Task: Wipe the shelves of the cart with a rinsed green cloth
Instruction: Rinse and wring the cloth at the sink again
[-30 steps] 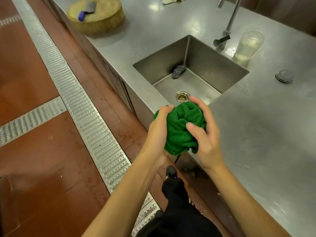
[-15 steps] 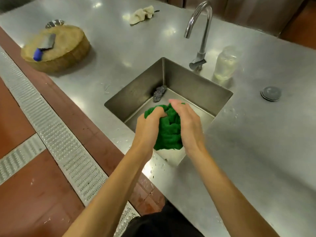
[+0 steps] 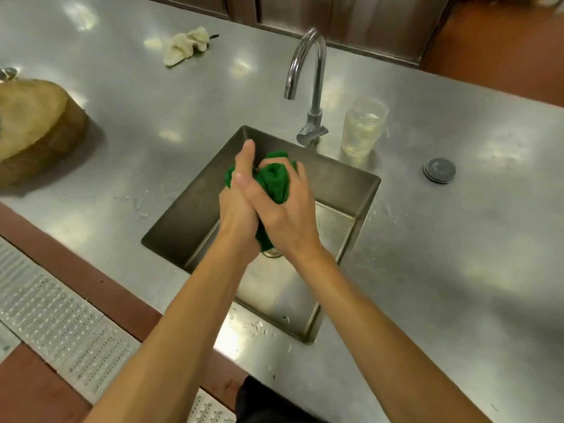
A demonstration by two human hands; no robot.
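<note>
Squeezing a bunched green cloth (image 3: 274, 181) over the steel sink (image 3: 335, 190), left hand (image 3: 236, 213) and right hand (image 3: 285, 216) both wrapped round it, gooseneck tap (image 3: 317, 87) at its 1 o'clock, clear cup (image 3: 363, 126) at 2 o'clock.

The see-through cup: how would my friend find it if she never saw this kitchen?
Start at the square steel sink sunk in the grey metal counter. Behind its far edge rises a curved shiny tap; the clear plastic cup stands just right of it. It is the only see-through thing, unlike the flat dark round disc further right.
</note>
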